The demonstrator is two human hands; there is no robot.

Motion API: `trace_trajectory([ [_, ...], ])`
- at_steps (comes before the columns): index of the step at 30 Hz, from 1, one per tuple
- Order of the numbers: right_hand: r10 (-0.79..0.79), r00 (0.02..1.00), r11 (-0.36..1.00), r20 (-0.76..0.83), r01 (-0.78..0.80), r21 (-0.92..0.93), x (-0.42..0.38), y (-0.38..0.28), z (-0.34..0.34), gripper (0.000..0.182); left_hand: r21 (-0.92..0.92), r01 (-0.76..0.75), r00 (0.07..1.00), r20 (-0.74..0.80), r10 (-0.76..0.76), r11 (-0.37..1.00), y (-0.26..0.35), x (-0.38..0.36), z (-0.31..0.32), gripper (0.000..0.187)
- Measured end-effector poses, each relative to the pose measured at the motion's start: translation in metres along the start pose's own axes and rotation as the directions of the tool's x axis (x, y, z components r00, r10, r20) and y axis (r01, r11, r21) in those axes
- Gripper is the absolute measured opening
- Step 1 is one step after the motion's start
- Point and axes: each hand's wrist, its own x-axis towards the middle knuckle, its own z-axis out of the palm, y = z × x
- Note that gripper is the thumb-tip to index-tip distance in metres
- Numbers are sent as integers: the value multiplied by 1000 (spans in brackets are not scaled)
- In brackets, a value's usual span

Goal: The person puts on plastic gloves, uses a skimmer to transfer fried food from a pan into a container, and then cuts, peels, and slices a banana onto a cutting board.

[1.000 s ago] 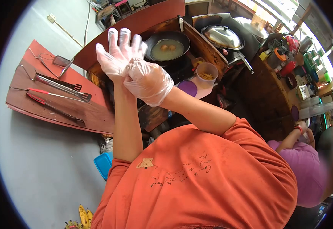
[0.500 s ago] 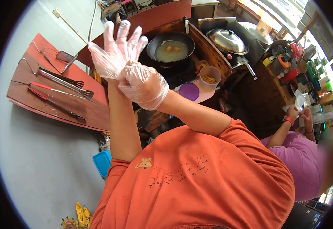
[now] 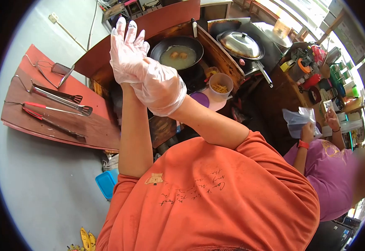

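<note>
Head view. The left hand (image 3: 126, 52) is raised upright with fingers extended and close together, covered by a clear plastic glove (image 3: 124, 62). The right hand (image 3: 159, 88), also in a clear glove, is curled against the left wrist, its fingers pinching the cuff of the left glove; the two hands are touching.

Behind the hands, a black frying pan (image 3: 178, 54) sits on a wooden counter (image 3: 226, 62), holding pale oil with two browned pieces. Right of it stands a second pan under a metal lid (image 3: 239, 44). Just in front of the frying pan are a plastic cup of fries (image 3: 220, 85) and a purple lid (image 3: 199, 99).

To the left, metal tongs and spatulas (image 3: 55, 98) hang on a red-brown board (image 3: 65, 121). A blue container (image 3: 106, 184) lies on the floor below.

At right, another person in a purple shirt (image 3: 331, 180) holds a clear plastic bag (image 3: 297, 121).
</note>
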Motion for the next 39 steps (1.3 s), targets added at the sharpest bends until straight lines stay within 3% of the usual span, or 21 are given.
trace_trajectory([
  [4,20,989,1000,149,-17,-23,-3,4,-16,41,-138,81,996,60,-73,987,-1,5,3,88],
  [5,-58,996,998,73,59,-16,-6,10,-14,43,-137,77,996,58,-70,988,-1,3,5,88],
  [8,-11,977,994,213,35,-108,2,1,-29,43,-108,181,983,10,-181,978,5,-13,32,119],
  [10,-67,980,989,188,90,-119,-7,16,-28,38,-121,134,991,23,-132,983,2,-9,35,122],
  [12,-121,979,980,162,143,-137,-14,31,-34,34,-347,88,989,142,-41,934,1,-6,41,106],
  [15,-144,974,924,175,196,-329,-8,49,-53,20,-446,53,990,138,10,894,1,-4,42,114],
  [16,34,995,956,96,-4,-295,-3,44,-56,22,-495,80,984,176,10,865,-1,0,37,118],
  [18,96,995,947,-27,-99,-305,7,40,-58,13,-561,83,963,258,79,824,-12,1,35,111],
  [19,113,993,956,26,-102,-274,10,42,-62,16,-626,146,949,308,71,766,-16,3,33,113],
  [22,1,990,928,139,51,-369,-2,64,-64,18,-602,92,980,196,35,793,-24,-1,49,104],
  [26,20,968,938,252,69,-339,-32,73,-64,21,-604,-75,988,61,139,793,-15,-2,59,87],
  [28,81,946,963,314,7,-270,-54,85,-64,16,-692,-72,992,25,123,718,-17,0,58,80],
  [29,400,765,916,505,-352,-193,-57,89,-68,12,-743,35,950,233,209,669,-24,3,53,72],
  [30,587,435,723,683,-661,-200,-60,94,-71,12,-761,147,856,418,304,632,-30,3,43,65],
  [31,438,196,167,877,-977,135,-68,109,-72,26,-815,246,941,331,72,525,-35,-6,27,85],
  [32,119,117,-541,986,-825,164,-78,123,-67,46,-661,324,754,612,236,677,-56,0,12,81],
  [33,292,151,-118,944,-974,193,-89,119,-63,46,-598,370,598,739,310,711,-70,1,10,81],
  [34,414,265,328,871,-936,130,-101,113,-63,47,-589,420,519,780,349,691,-85,-4,10,81],
  [35,388,247,322,888,-939,120,-110,114,-61,47,-612,412,519,767,378,675,-95,-12,12,84],
  [38,563,276,151,779,-961,232,-142,129,-68,49,-615,473,508,775,376,631,-116,-26,10,89],
  [39,622,269,97,735,-958,269,-150,135,-71,50,-663,449,556,732,394,599,-121,-37,15,91],
])
